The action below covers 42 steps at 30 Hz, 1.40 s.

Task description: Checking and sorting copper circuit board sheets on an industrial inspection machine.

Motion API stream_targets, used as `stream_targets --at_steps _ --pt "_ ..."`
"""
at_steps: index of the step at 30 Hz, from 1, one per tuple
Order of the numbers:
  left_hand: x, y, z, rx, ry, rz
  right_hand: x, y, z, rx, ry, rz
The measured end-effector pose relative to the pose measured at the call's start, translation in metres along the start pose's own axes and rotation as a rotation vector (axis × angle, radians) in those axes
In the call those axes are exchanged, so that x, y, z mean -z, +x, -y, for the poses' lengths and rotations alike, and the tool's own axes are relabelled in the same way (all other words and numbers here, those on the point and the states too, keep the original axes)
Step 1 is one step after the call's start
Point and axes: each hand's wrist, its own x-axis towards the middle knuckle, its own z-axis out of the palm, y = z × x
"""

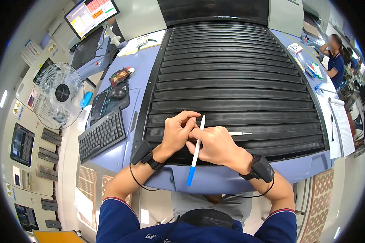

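My right hand is closed round a white pen with a blue end pointing down toward me. My left hand is beside it, its fingers curled into a pinch that touches or nearly touches the right fingertips. Whatever the left fingers hold, if anything, is too small to make out. Both hands are over the near part of a black ribbed bellows cover. Past the right knuckles a thin, pale, pointed stick shows, its other end hidden behind that hand. Each wrist wears a black strapped device with a cable.
Left of the cover are a keyboard, a mouse, a crumpled packet and a monitor. A fan stands farther left. An open notebook lies at the right edge. A person is at the far right.
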Motion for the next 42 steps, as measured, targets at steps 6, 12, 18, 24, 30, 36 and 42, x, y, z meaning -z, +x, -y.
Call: stream_targets --at_steps 6,12,18,24,30,36,42 --pt "0.0011 0.0017 -0.0003 0.035 -0.012 0.0 -0.0021 -0.0009 0.0028 -0.055 0.004 0.015" --pt "-0.0002 0.0017 -0.0014 0.097 -0.024 0.009 -0.0034 -0.0027 0.0001 -0.02 -0.036 0.001" --pt "0.0 0.0012 -0.0017 0.071 -0.017 0.008 -0.0016 -0.0027 0.0016 -0.04 -0.025 0.026" --pt "0.0002 0.0009 -0.0023 0.04 -0.032 0.004 0.0014 -0.0014 0.0016 -0.013 -0.003 0.025" --pt "0.0011 0.0003 -0.0049 0.091 -0.053 0.022 -0.0011 -0.0009 0.0021 -0.023 -0.018 0.015" --pt "0.0011 -0.0001 -0.0063 0.083 -0.025 0.028 -0.0007 -0.001 0.0027 -0.004 -0.019 0.003" --pt "0.001 -0.0002 -0.0066 0.068 -0.012 0.026 0.0015 0.0002 0.0018 0.015 0.008 0.026"
